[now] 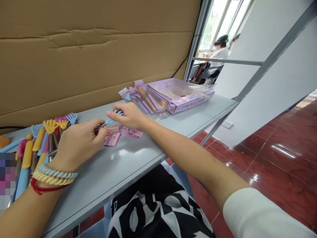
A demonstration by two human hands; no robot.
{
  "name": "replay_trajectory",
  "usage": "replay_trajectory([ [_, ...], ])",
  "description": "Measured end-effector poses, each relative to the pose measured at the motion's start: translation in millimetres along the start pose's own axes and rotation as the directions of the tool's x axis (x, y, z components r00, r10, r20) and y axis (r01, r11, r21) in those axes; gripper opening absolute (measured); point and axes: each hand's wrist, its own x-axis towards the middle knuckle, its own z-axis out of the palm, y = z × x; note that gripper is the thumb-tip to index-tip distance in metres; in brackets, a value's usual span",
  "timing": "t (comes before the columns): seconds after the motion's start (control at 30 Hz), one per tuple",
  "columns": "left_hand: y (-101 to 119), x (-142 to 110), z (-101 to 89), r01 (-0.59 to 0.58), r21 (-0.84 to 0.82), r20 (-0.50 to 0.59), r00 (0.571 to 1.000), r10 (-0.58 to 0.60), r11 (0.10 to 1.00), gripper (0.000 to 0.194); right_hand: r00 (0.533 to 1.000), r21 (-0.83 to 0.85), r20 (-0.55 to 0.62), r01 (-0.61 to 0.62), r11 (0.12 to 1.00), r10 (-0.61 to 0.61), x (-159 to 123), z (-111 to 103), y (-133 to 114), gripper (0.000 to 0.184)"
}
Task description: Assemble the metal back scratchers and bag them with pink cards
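My left hand [80, 140] is closed around the metal shaft of a small back scratcher [109, 122] with a light blue claw head. The claw end lies in the closed fingers of my right hand [130, 114], which partly hide it. Just below, several pink printed cards [112, 138] lie on the grey table [138, 150]. Beside and behind my left wrist is a pile of loose back scratchers [37, 142] in yellow, pink and blue, with hand-shaped heads.
Beyond my right hand, several bagged back scratchers [146, 99] with pink cards lean against a purple display box [189, 102] holding clear plastic. A cardboard sheet [99, 66] stands along the table's back. Metal frame bars [230, 61] rise at the right; a seated person [220, 53] is in the distance.
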Motion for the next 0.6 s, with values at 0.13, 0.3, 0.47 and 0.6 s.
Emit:
replay_trajectory([
  [0.13,-1.1,0.3,-0.2,0.002,0.001,0.0,1.0,-0.002,1.0,0.034,1.0,-0.002,0.0,-0.007,1.0,0.007,-0.2,-0.4,-2.1,0.037],
  [0.3,-3.4,0.2,-0.7,0.0,-0.023,0.006,1.0,0.0,1.0,0.033,1.0,0.009,-0.001,0.023,1.0,-0.023,0.7,0.1,-1.8,0.044],
  [0.47,-4.9,1.0,-2.5,0.001,-0.025,0.03,1.0,0.0,1.0,0.03,1.0,-0.022,0.002,0.026,0.999,-0.026,1.3,0.4,-2.1,0.045],
  [0.6,-4.7,1.6,-3.8,0.001,-0.062,0.119,0.993,0.007,0.998,0.032,0.999,0.021,-0.009,0.045,0.999,-0.045,1.6,-1.4,-3.0,0.05],
])
